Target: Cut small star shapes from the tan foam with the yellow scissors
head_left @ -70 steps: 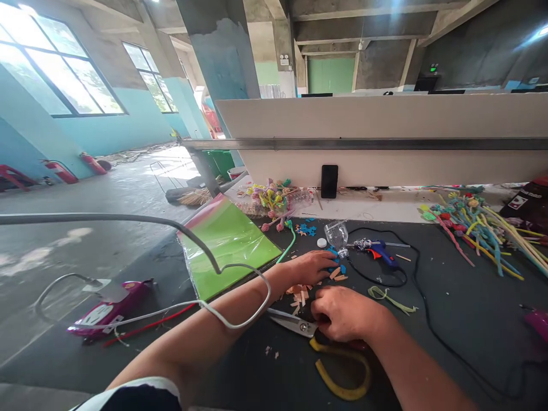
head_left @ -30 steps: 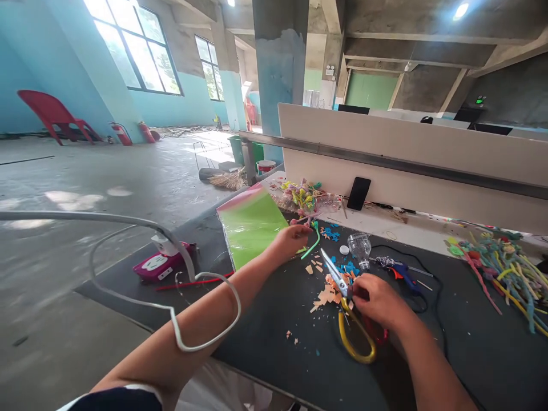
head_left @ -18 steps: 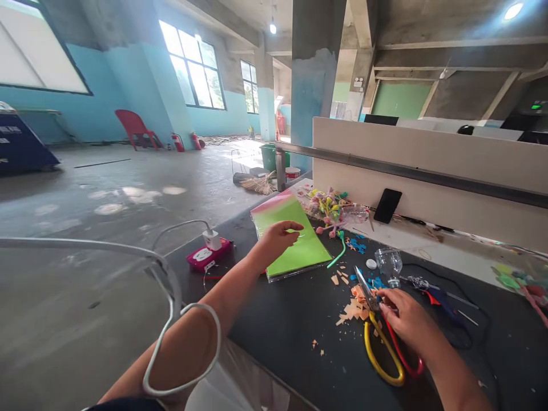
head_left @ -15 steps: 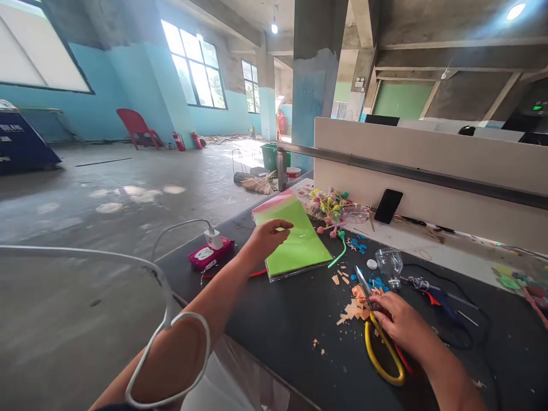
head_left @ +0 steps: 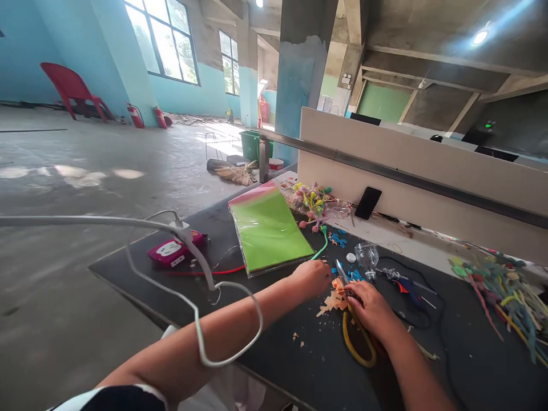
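My right hand (head_left: pixel 369 305) grips a pair of scissors (head_left: pixel 363 357) around the pivot. The yellow handle loop hangs toward me and the blades point away. My left hand (head_left: pixel 314 276) is beside the blades with its fingers curled together; what they hold, if anything, is hidden. Orange paper scraps (head_left: pixel 330 302) are heaped under the scissors, and blue scraps (head_left: pixel 354 275) lie just behind. A green twisted stem (head_left: pixel 320 246) runs behind my left hand. Farther left is a clear sleeve with green and pink sheets (head_left: pixel 272 231).
A clear plastic bottle (head_left: pixel 367 258), a white cap (head_left: pixel 351 257) and a blue glue gun (head_left: pixel 410 292) are right of the scraps. Colourful flower pieces (head_left: pixel 314 200) lie behind. A phone (head_left: pixel 368 202) leans on the partition. A white cable (head_left: pixel 188 297) loops across my left arm near a purple power strip (head_left: pixel 175 250).
My left hand has moved from above the green sheets rightward and down to the scissors' blades, and its fingers have curled. My right hand still holds the scissors. The view has turned right.
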`<state>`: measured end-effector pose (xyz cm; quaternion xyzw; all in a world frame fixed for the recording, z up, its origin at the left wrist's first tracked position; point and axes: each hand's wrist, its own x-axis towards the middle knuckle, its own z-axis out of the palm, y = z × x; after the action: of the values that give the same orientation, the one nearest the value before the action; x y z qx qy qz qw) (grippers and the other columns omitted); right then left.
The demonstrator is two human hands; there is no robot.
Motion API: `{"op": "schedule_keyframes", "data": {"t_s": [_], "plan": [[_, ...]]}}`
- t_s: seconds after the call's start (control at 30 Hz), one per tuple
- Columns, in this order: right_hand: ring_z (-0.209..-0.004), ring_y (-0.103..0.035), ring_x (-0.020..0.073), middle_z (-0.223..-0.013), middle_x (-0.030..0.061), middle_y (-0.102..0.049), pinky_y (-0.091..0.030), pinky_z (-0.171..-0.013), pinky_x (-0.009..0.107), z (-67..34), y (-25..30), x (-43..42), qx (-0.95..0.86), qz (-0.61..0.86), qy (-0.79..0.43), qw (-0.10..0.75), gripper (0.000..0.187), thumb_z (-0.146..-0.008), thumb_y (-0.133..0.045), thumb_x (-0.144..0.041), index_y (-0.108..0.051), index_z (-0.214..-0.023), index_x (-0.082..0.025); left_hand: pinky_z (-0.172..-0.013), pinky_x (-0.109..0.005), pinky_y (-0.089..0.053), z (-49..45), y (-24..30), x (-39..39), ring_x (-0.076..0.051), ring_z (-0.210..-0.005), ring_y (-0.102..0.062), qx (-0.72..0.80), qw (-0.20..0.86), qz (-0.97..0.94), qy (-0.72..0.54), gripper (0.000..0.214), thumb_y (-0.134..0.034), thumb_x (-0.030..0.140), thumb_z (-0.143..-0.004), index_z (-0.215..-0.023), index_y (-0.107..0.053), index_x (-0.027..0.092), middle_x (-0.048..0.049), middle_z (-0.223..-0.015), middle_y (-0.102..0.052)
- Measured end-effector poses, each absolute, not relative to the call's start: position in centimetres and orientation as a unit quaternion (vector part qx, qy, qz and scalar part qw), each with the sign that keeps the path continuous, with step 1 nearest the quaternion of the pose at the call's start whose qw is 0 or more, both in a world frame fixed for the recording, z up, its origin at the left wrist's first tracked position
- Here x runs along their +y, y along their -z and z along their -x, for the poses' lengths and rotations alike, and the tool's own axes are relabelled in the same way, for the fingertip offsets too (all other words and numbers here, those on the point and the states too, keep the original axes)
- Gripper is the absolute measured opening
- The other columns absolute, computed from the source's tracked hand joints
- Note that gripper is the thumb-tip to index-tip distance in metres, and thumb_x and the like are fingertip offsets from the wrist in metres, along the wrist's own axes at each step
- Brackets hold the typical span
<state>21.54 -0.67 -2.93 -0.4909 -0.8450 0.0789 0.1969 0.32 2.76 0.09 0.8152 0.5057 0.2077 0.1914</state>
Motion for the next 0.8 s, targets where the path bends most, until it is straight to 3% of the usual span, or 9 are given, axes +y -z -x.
{"op": "schedule_keyframes", "data": {"t_s": [0.2,0.57,0.8], "plan": [[-0.098,-0.057,0.0236,-0.103,0.0106,-0.061,-0.046,-0.09,0.039,-21.6,3.5,-0.5,-0.825,0.522,-0.077,0.2,0.023,-0.086,-0.05,-0.019,-0.058,-0.107,-0.018,-0.074,-0.033,-0.05,-3.4,1.4,4.4,-0.026,-0.084,-0.065,0.55,0.17,-0.806,-0.139,0.024,-0.055,0.035,-0.075,-0.079,-0.069,0.016,-0.0136,-0.087,-0.068],[-0.085,-0.058,0.0201,-0.092,0.007,-0.059,-0.047,-0.078,0.032,-20.9,3.5,-0.5,-0.791,0.562,-0.089,0.225,0.013,-0.085,-0.052,-0.027,-0.055,-0.096,-0.02,-0.07,-0.03,-0.05,-4.9,2.5,5.2,-0.025,-0.085,-0.065,0.588,0.175,-0.785,-0.084,0.019,-0.054,0.021,-0.072,-0.083,-0.069,0.015,-0.0144,-0.091,-0.068],[-0.08,-0.058,0.0208,-0.087,0.0067,-0.058,-0.047,-0.072,0.032,-20.9,3.6,-0.6,-0.764,0.597,-0.082,0.23,0.023,-0.086,-0.049,-0.042,-0.052,-0.09,-0.02,-0.074,-0.031,-0.048,-5.0,1.8,4.2,-0.025,-0.089,-0.063,0.575,0.16,-0.796,-0.099,0.019,-0.053,0.016,-0.071,-0.083,-0.067,0.017,-0.0129,-0.092,-0.067]]}}
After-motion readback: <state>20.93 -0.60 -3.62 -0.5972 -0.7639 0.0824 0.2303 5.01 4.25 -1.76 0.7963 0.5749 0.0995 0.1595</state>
